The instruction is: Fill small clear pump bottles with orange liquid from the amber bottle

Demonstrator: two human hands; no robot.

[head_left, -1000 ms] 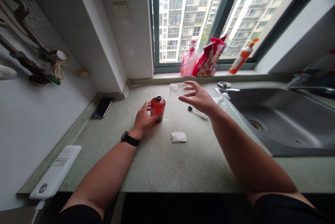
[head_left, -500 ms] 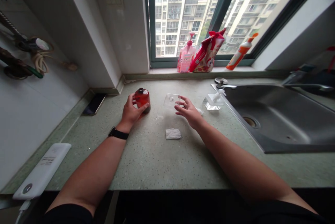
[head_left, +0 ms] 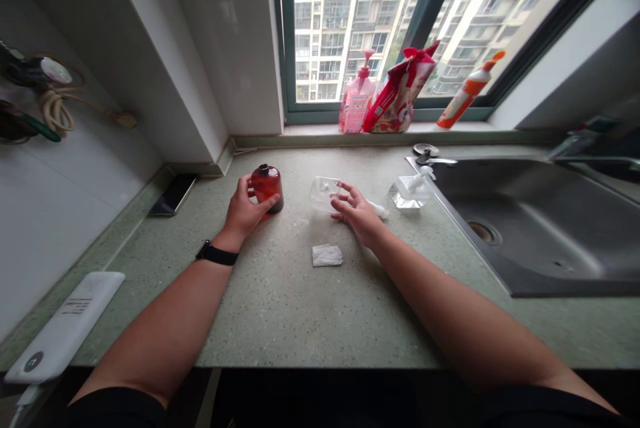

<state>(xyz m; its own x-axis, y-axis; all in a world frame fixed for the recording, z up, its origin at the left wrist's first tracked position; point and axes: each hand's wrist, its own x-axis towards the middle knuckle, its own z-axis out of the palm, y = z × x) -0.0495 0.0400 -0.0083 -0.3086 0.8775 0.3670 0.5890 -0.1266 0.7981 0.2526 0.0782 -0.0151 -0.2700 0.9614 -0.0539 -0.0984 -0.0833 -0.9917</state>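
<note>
Left hand (head_left: 244,211) wraps the translucent red cylindrical bottle (head_left: 267,185) on the speckled green countertop (head_left: 285,308); right hand (head_left: 359,216) grips the clear boxy plastic container (head_left: 321,195). Both seem light, slick, best held mid-body.

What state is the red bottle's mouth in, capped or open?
Open: the red bottle, held in the left hand, shows a bare neck with no cap or pump on it.

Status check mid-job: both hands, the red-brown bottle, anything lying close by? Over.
Left hand around uncapped red-brown bottle. Right hand at clear container, grip unclear. Folded white tissue on counter, between forearms.
</note>
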